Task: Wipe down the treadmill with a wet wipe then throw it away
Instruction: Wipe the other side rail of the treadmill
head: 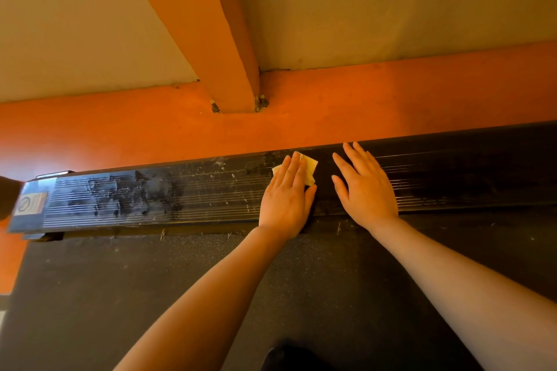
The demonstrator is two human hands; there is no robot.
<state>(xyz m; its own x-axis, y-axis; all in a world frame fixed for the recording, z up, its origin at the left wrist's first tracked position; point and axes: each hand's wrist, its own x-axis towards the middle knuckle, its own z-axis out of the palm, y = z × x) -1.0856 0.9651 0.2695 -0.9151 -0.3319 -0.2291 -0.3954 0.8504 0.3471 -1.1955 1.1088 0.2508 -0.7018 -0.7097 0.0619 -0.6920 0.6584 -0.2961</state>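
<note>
From the head view, the treadmill's ribbed black side rail [180, 193] runs across the picture from left to right, with the dark textured belt [150, 286] on its near side and an orange floor strip [361, 99] on its far side.

The left hand [286, 196] lies flat on top of the rail, palm down, fingers [297, 169] straight and held close together, pressing a folded pale yellow wet wipe [310, 167] against the ribbed surface. Most of the wipe is hidden under the fingers; only its far and right edges stick out past the fingertips, near the rail's far edge.

The right hand [364, 187] rests flat on the same rail just to the right of the wipe, apart from it, palm down, with the fingers straight and slightly spread and the thumb angled out toward the left hand. It holds nothing.

To the left of the wipe the rail shows pale smears, streaks and small white specks. At the rail's left end sits a greyish end cap carrying a warning sticker [31, 203] with a crossed circle.

Beyond the rail, an orange post [211, 24] rises from the floor strip, bolted at its foot, with a beige wall [391, 3] behind it. Both bare forearms reach in from the bottom edge across the belt.
</note>
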